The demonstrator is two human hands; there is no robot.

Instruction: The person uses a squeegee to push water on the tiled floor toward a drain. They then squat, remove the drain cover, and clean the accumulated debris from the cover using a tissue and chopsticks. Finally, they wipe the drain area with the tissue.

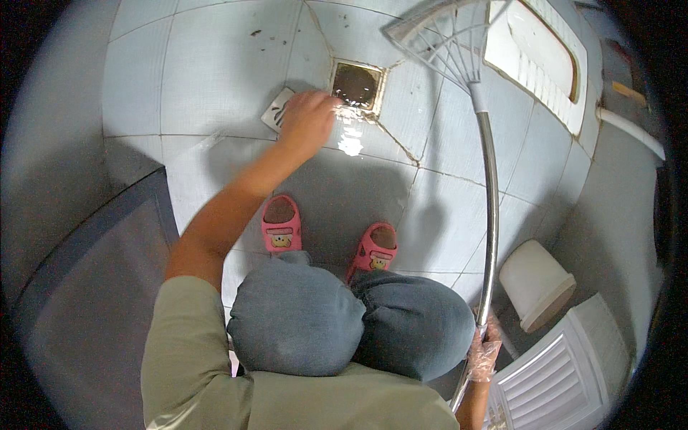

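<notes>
My left hand reaches down to the tiled floor, its fingertips at the left edge of a square floor drain. The fingers are curled together; what they pinch, if anything, is hidden. Partly under the hand lies a pale square drain cover with dark slots. In the drain there is dark, shiny water. My right hand, in a clear plastic glove, is closed round the metal pole of a long-handled floor squeegee. Its fan-shaped wire head rests at the top, right of the drain.
A white squat toilet is set in the floor at the upper right. A white bucket and a white slatted plastic stool stand at lower right. Dark bits lie beyond the drain. A grey panel stands at left.
</notes>
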